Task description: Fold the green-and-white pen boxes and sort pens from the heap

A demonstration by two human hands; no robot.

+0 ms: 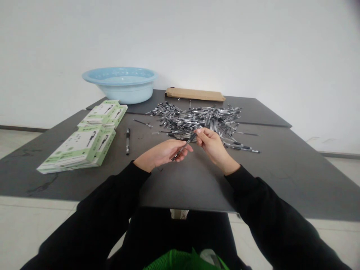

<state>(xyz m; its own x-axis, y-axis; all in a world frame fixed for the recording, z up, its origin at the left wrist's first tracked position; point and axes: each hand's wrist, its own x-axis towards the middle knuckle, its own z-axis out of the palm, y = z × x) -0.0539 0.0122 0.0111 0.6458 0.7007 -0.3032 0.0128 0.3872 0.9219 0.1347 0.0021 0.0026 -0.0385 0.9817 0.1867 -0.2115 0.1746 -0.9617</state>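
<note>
Between my hands a dark pen (184, 147) is held at a slant, its upper end toward the right. My left hand (165, 152) is closed on the lower part of the barrel, thumb on top. The fingers of my right hand (212, 146) pinch the pen's upper end. Just beyond my hands spreads a large heap of black and clear pens and pen parts (197, 118). A single pen (128, 141) lies apart on the table, left of my left hand.
Stacked white-and-green boxes (81, 144) stand on the left of the dark table (281, 168). Behind them is a light blue basin (126, 92). A flat brown cardboard piece (195, 94) lies at the back by the wall. A few loose pens (244, 147) stick out right of the heap.
</note>
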